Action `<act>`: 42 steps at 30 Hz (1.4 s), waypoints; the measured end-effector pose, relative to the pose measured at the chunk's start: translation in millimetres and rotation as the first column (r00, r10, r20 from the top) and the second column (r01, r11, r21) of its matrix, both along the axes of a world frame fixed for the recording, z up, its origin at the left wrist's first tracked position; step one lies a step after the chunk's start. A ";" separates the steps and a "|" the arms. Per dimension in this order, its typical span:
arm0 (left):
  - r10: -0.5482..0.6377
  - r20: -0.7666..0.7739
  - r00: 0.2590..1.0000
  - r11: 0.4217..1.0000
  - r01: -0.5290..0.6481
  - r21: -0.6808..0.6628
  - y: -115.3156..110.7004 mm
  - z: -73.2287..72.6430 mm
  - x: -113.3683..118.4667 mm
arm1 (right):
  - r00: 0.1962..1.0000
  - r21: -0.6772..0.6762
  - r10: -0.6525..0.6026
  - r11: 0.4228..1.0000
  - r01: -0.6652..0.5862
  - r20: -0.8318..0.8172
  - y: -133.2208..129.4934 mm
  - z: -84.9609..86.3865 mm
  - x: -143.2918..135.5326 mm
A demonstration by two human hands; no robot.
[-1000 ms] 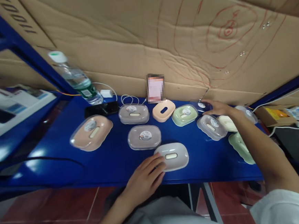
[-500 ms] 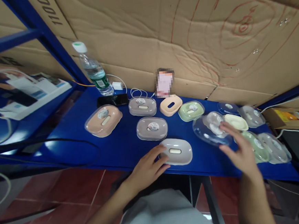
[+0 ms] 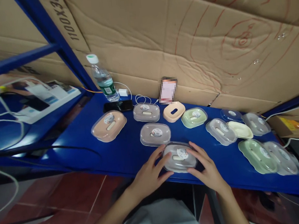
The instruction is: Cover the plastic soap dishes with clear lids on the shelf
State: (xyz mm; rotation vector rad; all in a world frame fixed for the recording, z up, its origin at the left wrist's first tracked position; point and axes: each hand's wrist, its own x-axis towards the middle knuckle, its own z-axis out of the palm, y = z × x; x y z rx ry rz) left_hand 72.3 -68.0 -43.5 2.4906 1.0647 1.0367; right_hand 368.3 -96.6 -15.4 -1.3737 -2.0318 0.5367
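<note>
A grey soap box (image 3: 179, 163) lies at the front edge of the blue table, a clear lid with a round sticker over its pale slot insert. My left hand (image 3: 149, 175) grips its left side, fingers on the rim and thumb at the near edge. On the opposite side my right hand (image 3: 208, 173) grips the lid and rim, fingers curved over the corner. Whether the lid sits fully down, I cannot tell. Just behind is another lidded grey soap box (image 3: 155, 134); to the right lies one more grey soap box (image 3: 221, 132) with a clear cover.
A peach box (image 3: 109, 126), a peach slotted piece (image 3: 174, 112) and a green box (image 3: 194, 117) stand behind. Several boxes, including a cream dish (image 3: 240, 130), crowd the right. At the back stand a water bottle (image 3: 105, 82), a black phone (image 3: 118, 106) and a cardboard wall (image 3: 133, 40).
My right hand has brought a clear lid from the right onto the grey dish, which was uncovered before. My left hand has stayed at the dish's left side. The view has shifted slightly.
</note>
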 end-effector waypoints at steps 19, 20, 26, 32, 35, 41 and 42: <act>0.009 0.050 0.999 0.993 -0.003 -0.116 7.2 6.2 2.0 | 0.990 0.142 0.048 0.988 -0.067 0.134 0.2 -8.2 -17.9; 0.017 0.048 0.999 0.993 -0.011 -0.119 7.2 5.9 2.4 | 0.994 0.125 0.042 0.991 -0.055 0.104 0.4 -8.3 -17.2; 0.003 0.055 0.998 0.987 0.006 -0.160 5.7 8.0 4.9 | 1.000 0.126 -0.019 0.992 0.019 -0.006 -1.2 -10.1 -16.5; -0.019 0.019 1.000 0.997 0.020 -0.071 5.9 11.5 8.0 | 0.997 0.110 -0.013 0.994 0.005 0.079 -4.4 2.5 -12.0; -0.026 -0.004 1.000 0.997 0.025 -0.068 10.2 14.7 10.8 | 0.985 0.118 -0.003 0.993 -0.018 0.171 -4.0 7.4 -5.0; -0.045 0.016 0.999 0.997 0.046 -0.056 19.4 13.3 17.3 | 0.984 0.251 -0.001 0.967 -0.045 0.180 -1.3 -5.2 0.6; -0.053 0.011 0.999 0.997 0.053 -0.052 20.5 12.1 17.6 | 0.983 0.264 -0.009 0.964 -0.039 0.181 -1.3 -7.5 0.5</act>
